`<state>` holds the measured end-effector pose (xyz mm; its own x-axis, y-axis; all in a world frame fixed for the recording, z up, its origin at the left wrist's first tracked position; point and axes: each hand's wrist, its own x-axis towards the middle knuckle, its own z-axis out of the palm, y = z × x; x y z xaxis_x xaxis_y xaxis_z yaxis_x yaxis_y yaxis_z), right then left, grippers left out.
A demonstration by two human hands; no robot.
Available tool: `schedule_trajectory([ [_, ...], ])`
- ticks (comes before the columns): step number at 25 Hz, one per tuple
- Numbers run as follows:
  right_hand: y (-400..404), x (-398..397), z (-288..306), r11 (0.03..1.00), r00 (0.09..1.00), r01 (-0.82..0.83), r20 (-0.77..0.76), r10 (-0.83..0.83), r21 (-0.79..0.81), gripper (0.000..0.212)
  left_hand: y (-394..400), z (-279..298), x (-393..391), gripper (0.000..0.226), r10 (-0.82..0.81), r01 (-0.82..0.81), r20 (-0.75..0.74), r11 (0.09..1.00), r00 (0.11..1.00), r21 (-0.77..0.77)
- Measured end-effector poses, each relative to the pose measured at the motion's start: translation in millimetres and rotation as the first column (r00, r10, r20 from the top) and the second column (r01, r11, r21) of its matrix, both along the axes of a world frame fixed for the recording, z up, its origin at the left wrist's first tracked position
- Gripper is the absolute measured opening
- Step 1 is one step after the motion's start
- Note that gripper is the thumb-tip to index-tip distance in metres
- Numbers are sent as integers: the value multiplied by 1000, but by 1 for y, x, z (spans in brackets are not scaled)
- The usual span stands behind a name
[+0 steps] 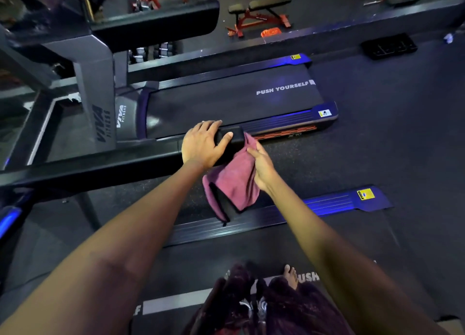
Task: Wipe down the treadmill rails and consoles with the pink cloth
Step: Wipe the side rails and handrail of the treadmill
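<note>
A black treadmill handrail (100, 168) runs from the left edge to the middle of the head view. My left hand (202, 143) lies over the rail's free end, fingers wrapped across its top. My right hand (261, 168) pinches the pink cloth (234, 183) just to the right of that rail end. The cloth hangs down in folds below the rail, and its upper corner touches the rail tip. A second rail with a console (156, 22) stands at the upper left on the neighbouring treadmill.
The neighbouring treadmill belt (226, 103) reads "PUSH YOURSELF" beyond the rail. A blue-lit side step (327, 206) of my treadmill lies under my right arm. Red weight benches (259, 15) stand at the back. My feet (251, 299) are on the belt below.
</note>
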<state>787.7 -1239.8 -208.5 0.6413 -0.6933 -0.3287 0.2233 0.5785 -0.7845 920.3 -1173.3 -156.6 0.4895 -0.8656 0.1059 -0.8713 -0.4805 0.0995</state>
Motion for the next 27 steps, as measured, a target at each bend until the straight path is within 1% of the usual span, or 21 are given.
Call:
schedule_trajectory([
  [2,10,-1,-5,995,995,-60,-69,65,76,39,-8,5,-2,63,123,-124,-122,992,985,-3],
  [3,9,-3,-4,994,994,-70,-82,77,83,39,-12,7,-3,61,187,-191,-178,982,966,-3],
  [4,4,-4,-1,995,995,-67,-66,72,70,37,-15,8,-4,60,230,-234,-200,972,952,4],
  [5,-3,-5,3,998,998,-57,-23,58,42,35,-16,8,-5,58,242,-245,-175,970,954,7],
  [6,-11,-6,8,999,999,-42,12,41,8,31,-16,6,-7,57,228,-230,-119,973,966,-4],
  [8,-20,-5,16,999,998,-25,53,27,-39,28,-13,0,-7,54,157,-158,-13,986,987,-51],
  [10,-18,-2,8,999,999,-8,33,9,-39,30,-7,-6,-8,57,75,-71,43,992,996,-104],
  [12,-6,-1,-4,999,999,-38,-11,38,30,36,-6,-11,-9,61,30,-14,96,986,995,-169],
  [14,2,-1,-9,994,994,-82,-65,87,78,39,-7,-13,-10,56,31,2,145,975,989,-221],
  [16,-5,-1,-4,996,995,-76,-56,78,36,37,-8,-15,-10,47,47,14,226,965,973,-263],
  [18,-20,-1,6,999,999,-42,5,42,-25,33,-8,-16,-10,42,50,20,248,962,967,-272],
  [20,-31,-1,17,997,999,-25,28,27,-67,30,-9,-17,-9,42,51,15,231,961,972,-276],
  [22,-26,-3,12,998,999,-39,4,40,-50,32,-10,-16,-9,42,39,23,218,961,975,-276],
  [25,-4,-6,-9,993,992,-111,-52,113,43,35,-9,-16,-11,40,64,15,275,961,959,-276],
  [27,-6,-5,-9,993,991,-114,-60,117,43,35,-10,-15,-11,39,76,15,306,958,949,-287],
])
